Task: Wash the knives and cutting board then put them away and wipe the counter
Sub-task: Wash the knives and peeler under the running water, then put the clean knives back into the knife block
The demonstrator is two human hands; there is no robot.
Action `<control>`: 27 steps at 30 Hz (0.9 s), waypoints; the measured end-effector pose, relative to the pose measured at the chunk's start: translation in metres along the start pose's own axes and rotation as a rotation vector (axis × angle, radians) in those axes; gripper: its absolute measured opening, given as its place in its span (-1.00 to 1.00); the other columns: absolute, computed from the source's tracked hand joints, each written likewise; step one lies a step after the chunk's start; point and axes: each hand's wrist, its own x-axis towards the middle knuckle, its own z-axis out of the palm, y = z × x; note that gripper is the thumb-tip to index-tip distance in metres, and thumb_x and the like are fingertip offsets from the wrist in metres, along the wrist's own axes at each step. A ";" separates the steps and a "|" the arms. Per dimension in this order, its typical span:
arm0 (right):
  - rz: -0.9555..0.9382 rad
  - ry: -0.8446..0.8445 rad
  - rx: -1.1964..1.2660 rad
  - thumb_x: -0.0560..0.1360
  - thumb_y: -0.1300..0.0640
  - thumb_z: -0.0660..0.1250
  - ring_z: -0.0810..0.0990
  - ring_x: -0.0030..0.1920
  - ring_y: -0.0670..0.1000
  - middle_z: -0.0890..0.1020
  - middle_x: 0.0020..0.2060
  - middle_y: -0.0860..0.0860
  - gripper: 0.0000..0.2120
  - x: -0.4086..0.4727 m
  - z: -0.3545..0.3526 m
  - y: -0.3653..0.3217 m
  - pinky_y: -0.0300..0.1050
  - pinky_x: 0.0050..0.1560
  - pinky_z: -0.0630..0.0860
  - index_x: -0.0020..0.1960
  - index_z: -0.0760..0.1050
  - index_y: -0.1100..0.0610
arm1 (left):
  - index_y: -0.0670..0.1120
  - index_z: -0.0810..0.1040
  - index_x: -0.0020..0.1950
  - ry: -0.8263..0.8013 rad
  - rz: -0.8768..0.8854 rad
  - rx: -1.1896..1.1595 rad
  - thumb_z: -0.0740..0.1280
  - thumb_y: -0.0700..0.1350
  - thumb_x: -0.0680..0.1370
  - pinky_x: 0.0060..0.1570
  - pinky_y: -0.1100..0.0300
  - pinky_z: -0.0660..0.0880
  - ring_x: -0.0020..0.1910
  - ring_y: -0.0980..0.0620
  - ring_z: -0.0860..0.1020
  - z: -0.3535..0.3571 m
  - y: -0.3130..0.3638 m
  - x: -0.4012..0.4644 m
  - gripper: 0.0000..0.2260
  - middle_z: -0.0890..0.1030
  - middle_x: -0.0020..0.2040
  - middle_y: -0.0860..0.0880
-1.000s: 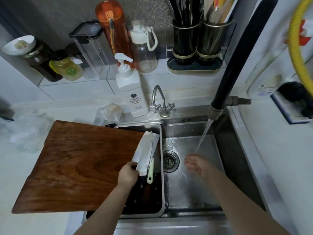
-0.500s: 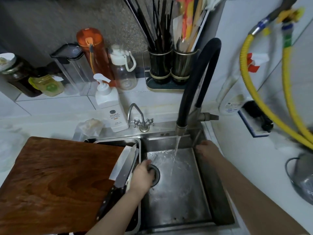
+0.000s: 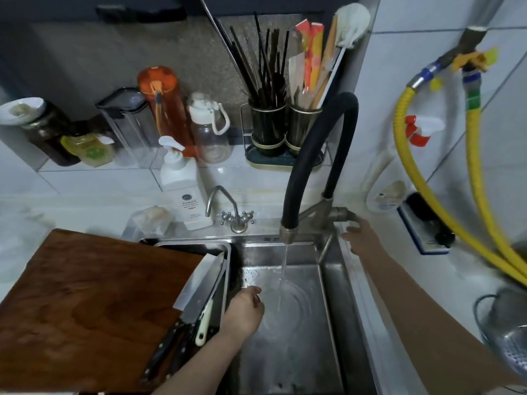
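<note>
The brown wooden cutting board (image 3: 85, 309) lies across the counter and the left end of the sink. On its right edge rest the knives: a wide cleaver blade (image 3: 199, 280), dark riveted handles (image 3: 162, 354) and a small white-handled knife (image 3: 204, 326). My left hand (image 3: 245, 312) is down in the steel sink (image 3: 288, 357), fingers bent over the drain, which it hides. My right hand (image 3: 358, 232) reaches to the faucet handle (image 3: 343, 215); its fingertips touch the handle's end and the thumb is spread below. A thin stream runs from the black-hosed faucet (image 3: 288, 238).
A steel drain tray (image 3: 196, 246) sits in the sink under the knives. White soap pump bottle (image 3: 182, 189), small tap (image 3: 236, 218), bottles and utensil holders (image 3: 282, 132) line the back ledge. Yellow hoses (image 3: 479, 178), a blue-backed brush (image 3: 422, 223) and a metal colander (image 3: 507, 334) are at right.
My left hand let go of the knives and went to the drain. My right hand left the water and rose to the faucet handle. The view tilted upward.
</note>
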 end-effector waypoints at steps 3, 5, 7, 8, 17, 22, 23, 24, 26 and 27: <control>-0.011 -0.030 0.011 0.50 0.45 0.21 0.39 -0.29 -0.08 0.45 -0.12 0.06 -0.42 -0.020 0.006 -0.004 -0.27 -0.33 0.39 0.45 0.17 0.15 | -0.08 0.50 0.28 0.000 -0.002 0.007 0.25 -0.17 0.53 0.07 0.28 0.40 0.16 -0.04 0.56 0.000 -0.002 -0.004 -0.69 0.62 0.16 -0.09; 0.009 -0.076 0.014 0.48 0.40 0.28 0.53 -0.17 0.06 0.50 -0.01 0.12 -0.37 -0.033 0.017 0.006 -0.13 -0.17 0.57 0.47 0.14 0.12 | -0.09 0.52 0.25 0.011 0.000 0.004 0.25 -0.16 0.54 0.08 0.26 0.42 0.14 -0.05 0.57 -0.001 -0.003 -0.007 -0.71 0.63 0.14 -0.10; 0.010 -0.153 -0.128 0.46 0.25 0.34 0.55 0.11 0.14 0.50 0.21 0.09 -0.36 -0.048 0.034 0.021 0.02 0.15 0.53 0.47 0.18 0.06 | -0.10 0.53 0.21 0.028 0.004 0.008 0.26 -0.14 0.54 0.07 0.20 0.46 0.10 -0.08 0.59 -0.004 -0.005 -0.010 -0.74 0.64 0.09 -0.12; 0.002 -0.203 -0.194 0.47 0.20 0.33 0.54 0.14 0.09 0.48 0.24 0.05 -0.41 -0.060 0.044 0.026 -0.03 0.18 0.51 0.44 0.21 0.03 | -0.09 0.53 0.21 0.039 0.005 0.015 0.28 -0.13 0.53 0.05 0.17 0.48 0.09 -0.08 0.59 -0.007 -0.006 -0.012 -0.74 0.64 0.08 -0.11; -0.197 -0.532 -0.622 0.51 0.25 0.25 0.42 0.32 0.01 0.48 0.23 0.03 -0.60 -0.141 0.132 0.105 -0.28 0.22 0.34 0.34 0.39 0.15 | 0.00 0.48 0.26 0.178 0.013 0.135 0.23 0.02 0.58 0.03 0.18 0.46 0.15 -0.02 0.57 -0.034 -0.046 -0.049 -0.72 0.61 0.15 -0.02; -0.300 -0.484 -0.805 0.49 0.19 0.24 0.48 0.24 0.09 0.54 0.21 0.06 -0.66 -0.152 0.147 0.117 -0.17 0.22 0.39 0.26 0.49 0.12 | -0.04 0.53 0.23 0.198 -0.118 0.089 0.24 -0.03 0.59 0.03 0.19 0.47 0.13 -0.02 0.57 -0.054 -0.091 -0.070 -0.75 0.62 0.14 -0.07; -0.357 -0.455 -0.753 0.49 0.22 0.25 0.46 0.27 0.08 0.50 0.26 0.06 -0.62 -0.157 0.151 0.110 -0.18 0.27 0.35 0.31 0.45 0.14 | -0.04 0.52 0.25 0.210 -0.135 0.088 0.25 -0.04 0.58 0.06 0.21 0.45 0.16 -0.01 0.56 -0.059 -0.100 -0.073 -0.74 0.61 0.17 -0.06; -0.425 -0.424 -0.690 0.50 0.23 0.26 0.44 0.28 0.07 0.48 0.28 0.04 -0.60 -0.162 0.155 0.102 -0.21 0.29 0.31 0.33 0.43 0.16 | -0.03 0.51 0.27 0.217 -0.149 0.092 0.26 -0.04 0.58 0.09 0.22 0.44 0.19 -0.01 0.54 -0.063 -0.109 -0.076 -0.73 0.59 0.19 -0.05; -0.524 -0.371 -0.630 0.50 0.25 0.25 0.42 0.29 0.01 0.46 0.27 -0.02 -0.60 -0.167 0.164 0.096 -0.28 0.28 0.28 0.33 0.43 0.14 | -0.03 0.49 0.29 0.224 -0.176 0.095 0.25 -0.05 0.58 0.13 0.22 0.42 0.22 0.00 0.51 -0.073 -0.126 -0.081 -0.72 0.56 0.23 -0.04; -0.503 -0.375 -0.651 0.49 0.24 0.25 0.45 0.27 -0.01 0.47 0.26 -0.04 -0.61 -0.166 0.168 0.098 -0.27 0.25 0.32 0.31 0.45 0.12 | -0.03 0.49 0.29 0.230 -0.180 0.096 0.24 -0.05 0.58 0.14 0.23 0.41 0.22 0.00 0.51 -0.078 -0.133 -0.081 -0.72 0.55 0.24 -0.04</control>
